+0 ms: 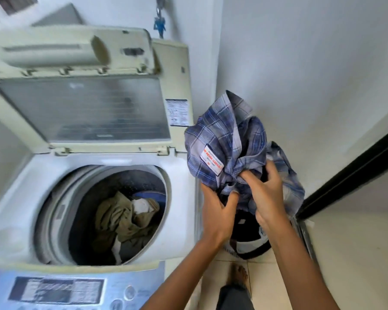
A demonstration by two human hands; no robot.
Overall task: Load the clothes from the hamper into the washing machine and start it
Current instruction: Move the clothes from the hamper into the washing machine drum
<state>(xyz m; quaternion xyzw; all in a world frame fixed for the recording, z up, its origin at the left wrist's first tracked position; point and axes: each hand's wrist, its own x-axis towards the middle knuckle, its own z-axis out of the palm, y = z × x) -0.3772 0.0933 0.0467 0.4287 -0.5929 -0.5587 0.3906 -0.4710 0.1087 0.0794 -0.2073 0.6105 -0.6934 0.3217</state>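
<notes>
Right now both hands hold a blue plaid shirt [224, 142] bunched up in the air, to the right of the washing machine [182, 220] and above the hamper [253, 247]. The left hand [220, 213] has its fingers curled into the lower folds of the cloth, thumb on the near side; the right hand [267, 189] pinches a gathered knot of fabric just beside it, fingers wrapped over the bundle. So each grip is closed round the shirt, and the two hands are near each other, almost touching. A white neck label [212, 161] with red lettering faces the camera on the shirt's left side.

The hamper sits on the tiled floor [264, 278] against the right flank of the machine, mostly hidden under the hands and the hanging shirt; dark and pale cloth shows inside it.

The washing machine is a top loader with its folding lid [83, 108] raised at the far side. Inside the drum [130, 184], an olive-brown garment [121, 220] lies crumpled with something white and something blue near it. The control panel [61, 289] runs along the near edge, its markings blurred.

A bare foot [240, 274] stands on the floor near the hamper. A dark door frame [354, 168] crosses the right side, and a blue item [159, 24] hangs on the far wall.
</notes>
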